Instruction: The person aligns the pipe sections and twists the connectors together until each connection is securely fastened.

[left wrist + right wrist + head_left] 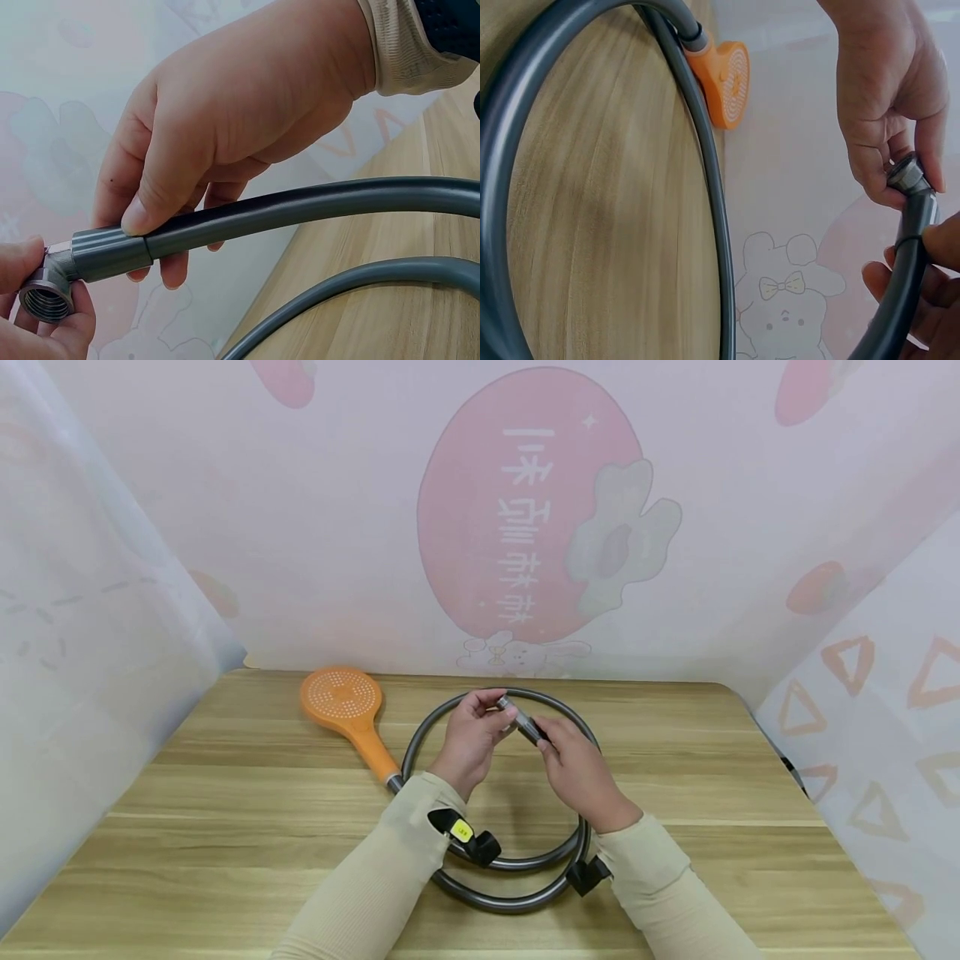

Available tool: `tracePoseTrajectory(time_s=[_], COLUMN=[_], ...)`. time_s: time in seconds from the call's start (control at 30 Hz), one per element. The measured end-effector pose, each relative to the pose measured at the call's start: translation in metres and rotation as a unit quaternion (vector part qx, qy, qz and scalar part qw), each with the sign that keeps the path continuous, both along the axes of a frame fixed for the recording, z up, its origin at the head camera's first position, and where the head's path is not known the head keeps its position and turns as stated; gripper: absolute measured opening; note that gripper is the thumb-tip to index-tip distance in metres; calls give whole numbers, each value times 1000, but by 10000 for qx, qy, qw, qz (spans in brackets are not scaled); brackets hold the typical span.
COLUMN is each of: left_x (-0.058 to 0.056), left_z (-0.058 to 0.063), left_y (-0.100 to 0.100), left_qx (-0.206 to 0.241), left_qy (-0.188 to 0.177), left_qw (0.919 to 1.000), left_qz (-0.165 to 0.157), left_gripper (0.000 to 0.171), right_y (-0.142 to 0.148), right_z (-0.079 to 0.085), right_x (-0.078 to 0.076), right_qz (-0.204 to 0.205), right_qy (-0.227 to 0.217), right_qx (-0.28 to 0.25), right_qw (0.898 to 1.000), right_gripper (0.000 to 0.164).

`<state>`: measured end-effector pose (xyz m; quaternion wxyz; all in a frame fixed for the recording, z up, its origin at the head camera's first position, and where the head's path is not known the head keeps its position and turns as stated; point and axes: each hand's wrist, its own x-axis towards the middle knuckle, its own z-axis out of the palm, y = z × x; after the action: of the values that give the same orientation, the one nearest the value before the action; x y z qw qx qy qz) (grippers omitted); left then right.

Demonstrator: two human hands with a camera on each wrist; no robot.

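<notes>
An orange shower head (342, 700) lies at the left of the tabletop, joined to a dark grey shower hose (510, 906) that is looped in front of me. Over the loop, my left hand (474, 739) pinches a silver threaded fitting (46, 300) between thumb and fingers. This fitting is angled, with its open threaded mouth showing in the left wrist view. My right hand (581, 772) grips the hose's dark end sleeve (112, 255) just behind the fitting. The sleeve and the fitting meet, and both are held up off the table.
The wood-grain table (225, 852) bears the hose loop and the shower head. Pale cloth walls (337, 527) with pink fruit prints stand behind it and at both sides. Black wrist cameras (487, 847) hang close over the hose.
</notes>
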<state>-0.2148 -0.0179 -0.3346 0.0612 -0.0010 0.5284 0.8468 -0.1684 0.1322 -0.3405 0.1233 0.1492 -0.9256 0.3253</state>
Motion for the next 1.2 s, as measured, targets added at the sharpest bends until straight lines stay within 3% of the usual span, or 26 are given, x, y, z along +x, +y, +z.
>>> tracePoseTrajectory(time_s=[0.3,0.53,1.2], left_x=[-2,-2,-3], left_z=[-1,-1,1], left_y=[-1,-2,1], left_qx=[-78,-72,-65], left_qy=[-60,-66,-89], left_qw=[9999,10000,9999], left_qz=[25,20,-16], left_gripper=[30,29,36], right_y=[2,2,-4], right_z=[-1,-2,-7], right_x=[-1,0,1], right_qz=[31,-124,-466], right_qy=[-153,79,1206], right_qx=[-463,-776,-155], right_qw=[9988,9969,9915], right_gripper=[36,40,31])
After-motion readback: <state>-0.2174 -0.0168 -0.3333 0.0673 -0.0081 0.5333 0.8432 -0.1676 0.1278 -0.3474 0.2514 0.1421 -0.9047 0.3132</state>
